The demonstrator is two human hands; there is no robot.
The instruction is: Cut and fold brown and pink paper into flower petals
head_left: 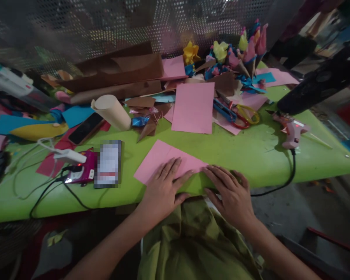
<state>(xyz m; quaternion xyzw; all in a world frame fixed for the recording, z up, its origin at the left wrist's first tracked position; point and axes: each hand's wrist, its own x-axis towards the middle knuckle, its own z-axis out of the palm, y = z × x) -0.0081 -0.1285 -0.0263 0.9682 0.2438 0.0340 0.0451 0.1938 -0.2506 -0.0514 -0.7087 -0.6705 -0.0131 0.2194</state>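
We see both palms flat on a pink sheet (163, 159) at the green table's (251, 155) near edge: left hand (163, 190), right hand (231, 192). Another pink sheet (194, 107), scissors (236, 114) and glue gun (291, 132) lie beyond.

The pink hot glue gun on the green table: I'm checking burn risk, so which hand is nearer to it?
Right. The right hand lies flat below-left of the pink hot glue gun; the left hand presses the pink paper sheet farther left.

Matt pink paper sheet (166, 161) pressed on smooth green table (251, 155); glossy plastic glue gun (291, 132) at right; perforated metal backdrop (105, 27).
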